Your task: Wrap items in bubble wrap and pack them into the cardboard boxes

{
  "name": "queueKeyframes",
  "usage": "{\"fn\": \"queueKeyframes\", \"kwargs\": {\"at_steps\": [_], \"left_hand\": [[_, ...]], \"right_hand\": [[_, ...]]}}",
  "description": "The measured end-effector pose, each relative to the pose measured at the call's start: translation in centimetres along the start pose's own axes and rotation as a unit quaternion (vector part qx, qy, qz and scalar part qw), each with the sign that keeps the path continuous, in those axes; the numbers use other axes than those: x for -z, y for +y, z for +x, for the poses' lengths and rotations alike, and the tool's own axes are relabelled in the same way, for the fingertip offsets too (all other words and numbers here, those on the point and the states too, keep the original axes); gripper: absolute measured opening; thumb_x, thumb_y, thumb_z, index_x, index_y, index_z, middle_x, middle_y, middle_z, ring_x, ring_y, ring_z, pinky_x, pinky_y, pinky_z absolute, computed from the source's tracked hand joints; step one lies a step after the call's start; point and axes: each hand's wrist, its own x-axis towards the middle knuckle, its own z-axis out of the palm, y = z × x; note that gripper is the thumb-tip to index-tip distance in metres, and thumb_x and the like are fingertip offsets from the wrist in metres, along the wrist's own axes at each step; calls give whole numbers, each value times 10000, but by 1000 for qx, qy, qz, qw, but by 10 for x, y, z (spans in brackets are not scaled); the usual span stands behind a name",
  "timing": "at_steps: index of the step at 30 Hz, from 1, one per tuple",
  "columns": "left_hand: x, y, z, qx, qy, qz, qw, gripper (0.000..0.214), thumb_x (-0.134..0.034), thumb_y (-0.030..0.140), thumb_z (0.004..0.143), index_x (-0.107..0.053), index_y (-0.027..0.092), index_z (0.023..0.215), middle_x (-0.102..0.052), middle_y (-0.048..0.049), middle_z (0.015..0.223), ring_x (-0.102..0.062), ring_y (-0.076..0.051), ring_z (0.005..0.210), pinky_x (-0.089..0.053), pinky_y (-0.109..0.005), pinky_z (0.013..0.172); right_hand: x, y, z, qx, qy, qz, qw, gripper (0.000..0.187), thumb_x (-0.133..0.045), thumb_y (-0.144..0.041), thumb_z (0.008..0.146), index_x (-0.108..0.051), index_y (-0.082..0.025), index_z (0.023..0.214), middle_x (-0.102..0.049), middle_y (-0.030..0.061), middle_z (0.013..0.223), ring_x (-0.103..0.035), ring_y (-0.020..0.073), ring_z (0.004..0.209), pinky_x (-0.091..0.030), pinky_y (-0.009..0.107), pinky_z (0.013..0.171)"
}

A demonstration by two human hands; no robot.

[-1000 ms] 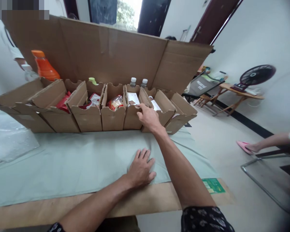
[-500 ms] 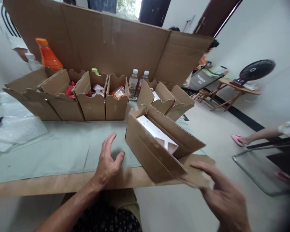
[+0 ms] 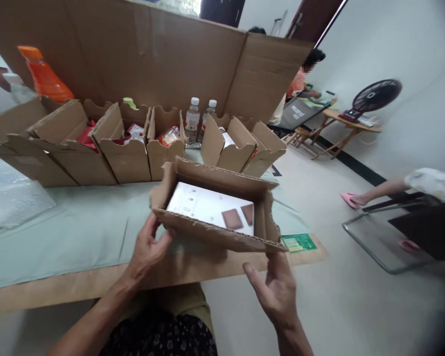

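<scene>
A: Please begin at the left. What stands there?

B: An orange bottle with an orange cap (image 3: 48, 79) leans behind a row of brown cardboard bins (image 3: 129, 160), on pale green cloth (image 3: 89, 232). In front, the left hand (image 3: 148, 252) is at the left end of a separate brown open-topped cardboard box (image 3: 215, 233).

A: How is this grip?

B: The fingers go around the end, and the thumb is beneath the near wall. The fingertips are hidden, so I cannot tell if they pinch.

A: And inside this box?

B: A flat white rectangular carton with brown squares printed near its right end (image 3: 200, 203). Its long axis follows the box, left to right, the right end slightly closer to the person.

A: And the right hand (image 3: 269, 277)?

B: It is under the near right corner, thumb spread away from the cardboard. So the carton lies between both hands: the left is nearer its plain end, the right its printed end.
</scene>
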Motion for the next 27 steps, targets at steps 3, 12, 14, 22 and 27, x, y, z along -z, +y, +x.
{"fn": "queueKeyframes", "kwargs": {"at_steps": [3, 12, 14, 22, 27], "left_hand": [[35, 1, 9, -13, 93, 12, 996, 410, -759, 369, 826, -654, 183, 1176, -737, -99, 1170, -697, -255, 1134, -548, -390, 1050], [79, -19, 58, 3, 190, 77, 979, 545, -722, 340, 814, -558, 213, 1319, -668, -73, 1181, -676, -233, 1093, -547, -416, 1018], [77, -27, 59, 18, 174, 91, 980, 538, -706, 331, 830, -547, 209, 1329, -667, -69, 1146, -670, -237, 1071, -543, -428, 1007], [68, -31, 56, 11, 191, 114, 975, 551, -679, 326, 832, -530, 201, 1348, -652, -97, 1181, -631, -289, 1167, -522, -470, 1039], [68, -31, 55, 13, 180, 127, 975, 571, -651, 292, 832, -513, 197, 1378, -633, -128, 1261, -604, -318, 1243, -514, -496, 1064]], "right_hand": [[-36, -15, 41, 65, -44, 33, 996, 728, -668, -330, 927, -389, -292, 1599, -511, 134, 1586, -512, 356, 1440, -453, 597, 1170], [-151, -16, 135, 5, -138, 196, 971, 622, -667, -397, 844, -535, -244, 1432, -680, 125, 1354, -664, 289, 1189, -590, 476, 952], [-164, -7, 134, -23, -149, 187, 971, 540, -648, -396, 841, -590, -218, 1348, -713, 122, 1271, -689, 277, 1103, -601, 457, 910], [-133, -16, 132, 41, -40, 97, 994, 459, -641, -400, 921, -612, -240, 1350, -687, 128, 1362, -656, 312, 1228, -540, 522, 1016], [-86, -94, 186, 255, -75, -84, 960, 432, -491, -534, 1022, -650, -283, 1336, -720, 105, 1290, -548, 359, 1376, -363, 590, 1164]]}}
